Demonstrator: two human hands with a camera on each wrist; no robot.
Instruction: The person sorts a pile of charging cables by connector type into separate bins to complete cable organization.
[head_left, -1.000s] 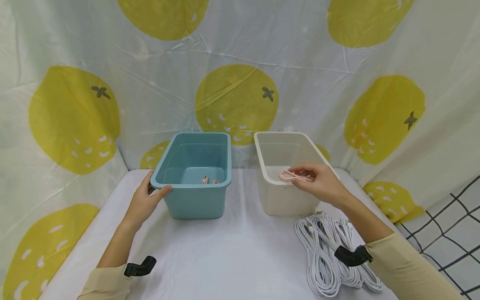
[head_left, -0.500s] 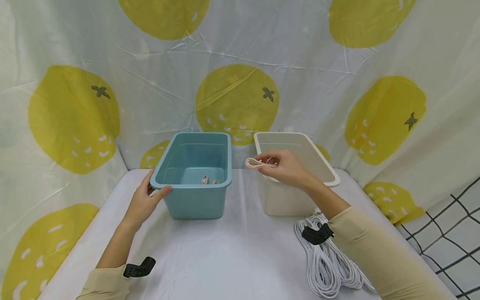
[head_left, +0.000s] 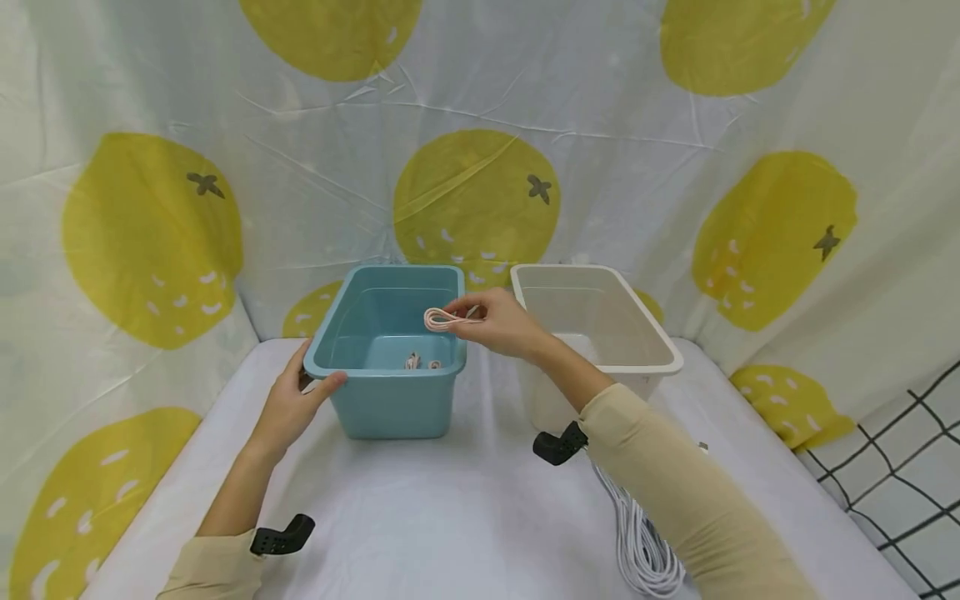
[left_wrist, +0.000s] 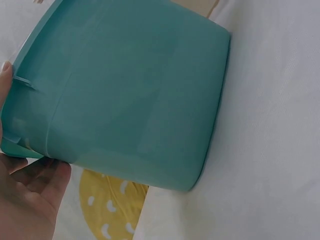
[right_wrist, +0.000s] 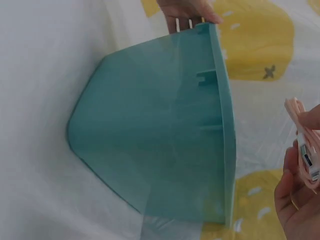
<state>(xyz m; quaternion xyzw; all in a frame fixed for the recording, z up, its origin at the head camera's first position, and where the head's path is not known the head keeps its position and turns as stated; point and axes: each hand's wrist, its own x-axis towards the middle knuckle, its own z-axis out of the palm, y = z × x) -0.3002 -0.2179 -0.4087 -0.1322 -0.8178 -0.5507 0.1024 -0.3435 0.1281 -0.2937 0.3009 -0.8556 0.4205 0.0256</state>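
Note:
My left hand [head_left: 288, 408] grips the front left corner of the blue plastic bin [head_left: 393, 408], thumb on the rim and fingers beneath it. The left wrist view shows those fingers [left_wrist: 52, 182] against the bin's outer wall. My right hand [head_left: 498, 323] pinches a coiled pale pink USB cable [head_left: 437, 319], its loop pointing left over the bin's right rim. In the right wrist view the cable [right_wrist: 294, 106] shows a metal plug between thumb and fingers. Inside the blue bin lie small cable bundles [head_left: 412, 361], partly hidden by the front rim.
A cream bin [head_left: 551, 392] stands to the right, partly behind my right forearm. Coiled white cables [head_left: 645, 550] lie on the white-covered table [head_left: 450, 517] at front right, mostly hidden under the sleeve. A lemon-print curtain [head_left: 315, 208] encloses the back; a black wire grid [head_left: 900, 483] is at right.
My right hand has carried the pink cable leftward from over the cream bin to the blue bin's right rim. My left hand has stayed on the blue bin.

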